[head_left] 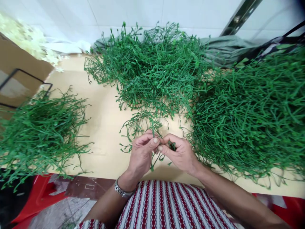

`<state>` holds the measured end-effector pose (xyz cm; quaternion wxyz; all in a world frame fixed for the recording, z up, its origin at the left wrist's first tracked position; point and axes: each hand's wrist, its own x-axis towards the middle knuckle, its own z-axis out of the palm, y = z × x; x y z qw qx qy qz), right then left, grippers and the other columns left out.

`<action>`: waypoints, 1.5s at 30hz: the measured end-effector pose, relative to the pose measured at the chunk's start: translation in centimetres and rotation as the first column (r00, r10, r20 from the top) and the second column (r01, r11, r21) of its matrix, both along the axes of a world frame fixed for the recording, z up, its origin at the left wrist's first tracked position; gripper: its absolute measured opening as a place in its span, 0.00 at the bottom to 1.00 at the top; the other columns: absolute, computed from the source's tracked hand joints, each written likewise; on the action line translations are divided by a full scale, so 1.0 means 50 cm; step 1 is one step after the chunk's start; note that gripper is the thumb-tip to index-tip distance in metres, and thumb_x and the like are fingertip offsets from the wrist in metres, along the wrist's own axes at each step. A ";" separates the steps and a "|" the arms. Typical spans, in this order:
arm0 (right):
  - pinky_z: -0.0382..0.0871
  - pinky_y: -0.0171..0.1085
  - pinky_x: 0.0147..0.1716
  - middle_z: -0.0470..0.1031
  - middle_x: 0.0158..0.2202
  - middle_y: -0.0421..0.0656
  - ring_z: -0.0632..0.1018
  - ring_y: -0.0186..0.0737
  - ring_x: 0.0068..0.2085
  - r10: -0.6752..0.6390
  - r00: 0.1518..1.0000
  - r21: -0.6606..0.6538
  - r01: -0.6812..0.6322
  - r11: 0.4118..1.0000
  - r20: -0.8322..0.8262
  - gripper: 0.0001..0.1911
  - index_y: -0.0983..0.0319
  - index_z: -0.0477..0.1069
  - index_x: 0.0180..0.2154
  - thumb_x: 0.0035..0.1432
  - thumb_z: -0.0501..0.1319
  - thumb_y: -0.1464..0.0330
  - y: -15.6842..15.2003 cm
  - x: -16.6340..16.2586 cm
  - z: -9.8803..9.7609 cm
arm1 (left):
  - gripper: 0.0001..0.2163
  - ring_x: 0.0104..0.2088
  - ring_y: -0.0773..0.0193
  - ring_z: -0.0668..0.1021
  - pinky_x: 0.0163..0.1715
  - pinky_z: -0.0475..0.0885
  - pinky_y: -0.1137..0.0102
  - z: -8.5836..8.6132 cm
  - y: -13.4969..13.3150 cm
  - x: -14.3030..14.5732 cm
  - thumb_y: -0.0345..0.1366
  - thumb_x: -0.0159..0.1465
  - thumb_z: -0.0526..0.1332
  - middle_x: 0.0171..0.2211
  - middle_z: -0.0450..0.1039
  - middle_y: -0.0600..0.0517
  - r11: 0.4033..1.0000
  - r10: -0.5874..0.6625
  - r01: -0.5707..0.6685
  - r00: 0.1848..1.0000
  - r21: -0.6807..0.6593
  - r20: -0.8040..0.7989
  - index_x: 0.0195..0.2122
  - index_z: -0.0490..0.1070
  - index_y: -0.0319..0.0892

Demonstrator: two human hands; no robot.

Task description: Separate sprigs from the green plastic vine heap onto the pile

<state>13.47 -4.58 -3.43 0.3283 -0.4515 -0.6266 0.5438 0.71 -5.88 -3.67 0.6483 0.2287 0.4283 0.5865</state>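
My left hand (143, 152) and my right hand (179, 152) meet over the front middle of the table, thumbs and fingertips pinched close together. Between them is a thin green plastic stem (152, 124), rising past the left fingertips. More green stem ends (152, 166) with small buds hang below the fingers. Dark green bits also show inside the curled right fingers. How the pieces join at the fingertips is hidden. Just beyond the hands lies a loose scatter of green stems (133, 122).
Large heaps of green stems lie at the back (157, 63), the right (250, 121) and the left (45, 133) of the tan table (102, 127). A cardboard box (23, 57) and pale yellow flowers (28, 39) stand at the back left. Red stools (40, 197) are below the edge.
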 end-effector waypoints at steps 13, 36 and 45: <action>0.57 0.29 0.20 0.62 0.18 0.34 0.62 0.27 0.20 0.113 0.990 0.441 -0.138 0.887 0.082 0.07 0.62 0.62 0.23 0.51 0.56 0.74 0.009 0.000 0.003 | 0.09 0.18 0.75 0.63 0.17 0.55 0.77 0.013 0.008 -0.003 0.32 0.44 0.68 0.18 0.63 0.56 0.985 -0.075 0.102 0.980 -0.139 0.182 0.15 0.68 0.36; 0.51 0.28 0.13 0.63 0.23 0.37 0.60 0.26 0.17 -0.061 0.940 -0.214 -0.013 0.977 -0.336 0.10 0.61 0.58 0.24 0.46 0.60 0.68 0.053 0.085 0.025 | 0.10 0.17 0.75 0.65 0.15 0.58 0.78 0.022 0.008 -0.008 0.34 0.48 0.66 0.17 0.66 0.55 0.995 -0.056 0.054 0.998 -0.089 -0.025 0.18 0.65 0.37; 0.59 0.29 0.25 0.64 0.26 0.37 0.64 0.29 0.26 0.172 0.959 0.091 -0.197 0.976 0.226 0.04 0.61 0.64 0.35 0.55 0.56 0.69 0.050 0.047 0.016 | 0.10 0.16 0.75 0.61 0.16 0.54 0.76 0.005 0.012 -0.010 0.34 0.54 0.63 0.15 0.59 0.58 0.995 -0.083 0.095 0.963 0.034 -0.258 0.18 0.66 0.39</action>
